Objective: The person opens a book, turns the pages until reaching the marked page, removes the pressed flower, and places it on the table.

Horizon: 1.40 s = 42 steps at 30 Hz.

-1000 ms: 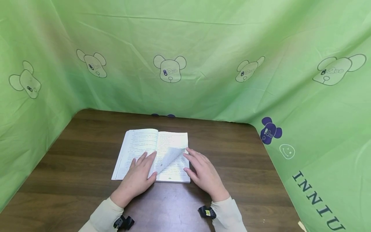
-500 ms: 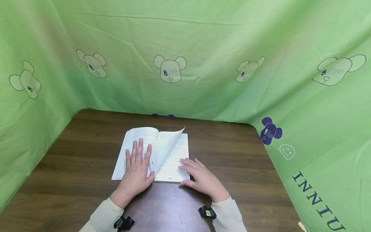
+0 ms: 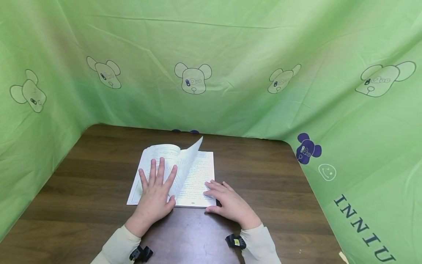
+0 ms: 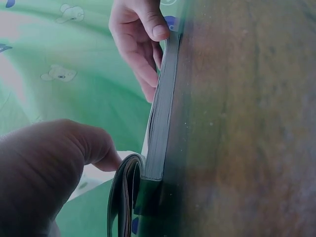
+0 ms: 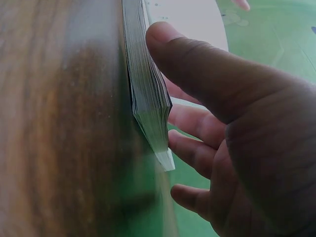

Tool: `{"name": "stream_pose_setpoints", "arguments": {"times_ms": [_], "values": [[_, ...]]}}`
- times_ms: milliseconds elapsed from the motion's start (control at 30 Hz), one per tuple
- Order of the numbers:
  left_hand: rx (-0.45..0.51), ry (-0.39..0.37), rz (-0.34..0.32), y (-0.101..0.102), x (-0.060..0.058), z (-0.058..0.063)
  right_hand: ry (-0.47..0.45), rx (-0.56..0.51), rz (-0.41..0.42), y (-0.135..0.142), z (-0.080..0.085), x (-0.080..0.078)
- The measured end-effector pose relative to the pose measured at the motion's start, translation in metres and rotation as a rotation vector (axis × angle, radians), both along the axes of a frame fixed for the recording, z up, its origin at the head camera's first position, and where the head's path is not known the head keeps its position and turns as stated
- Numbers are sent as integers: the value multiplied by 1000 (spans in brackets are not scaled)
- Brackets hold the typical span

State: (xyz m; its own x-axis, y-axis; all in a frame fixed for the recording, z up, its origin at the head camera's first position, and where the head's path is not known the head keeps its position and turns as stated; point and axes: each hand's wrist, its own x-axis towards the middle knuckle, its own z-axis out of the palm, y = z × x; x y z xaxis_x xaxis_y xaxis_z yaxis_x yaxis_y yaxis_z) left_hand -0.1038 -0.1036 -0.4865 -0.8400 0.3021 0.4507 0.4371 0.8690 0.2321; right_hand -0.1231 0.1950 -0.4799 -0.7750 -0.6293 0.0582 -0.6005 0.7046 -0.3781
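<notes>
An open book [image 3: 202, 172] lies on the table, its pages covered in small print. One page [image 3: 190, 157] stands up in a curve between the two halves, its far corner raised highest. My left hand [image 3: 154, 198] rests with spread fingers on the left half, its thumb near the fold. At the near right corner, my right hand [image 3: 232, 205] touches the book with loosely bent fingers. In the right wrist view the thumb [image 5: 197, 59] lies along the top of the thick page block [image 5: 145, 74], with the other fingers by its side edge.
The brown wooden table [image 3: 280, 183] stretches around the book on all sides. A green curtain [image 3: 237, 47] printed with bear heads hangs behind and along both sides. Black straps with small devices [image 3: 235, 241] sit at both wrists.
The page has risen from the right half and swung leftward, more upright now. My left hand has shifted left and spread its fingers. My right hand has dropped to the near corner.
</notes>
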Motion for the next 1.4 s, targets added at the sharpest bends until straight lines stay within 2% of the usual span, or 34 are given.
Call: {"name": "stream_pose_setpoints", "arguments": {"times_ms": [333,633,933,1167,1400], "values": [[-65,-55,-12,2,0,-1,2,-8,-9,-1,-1,0],[-27,-234,-54,3,1,0,-3,-4,-13,-1,-1,-1],[-8,-375,-7,5,2,1,18,-27,10,0,1,0],[14,-428,22,5,3,3,57,-21,37,1,3,0],[12,-407,25,5,3,3,137,-6,60,0,5,0]]}}
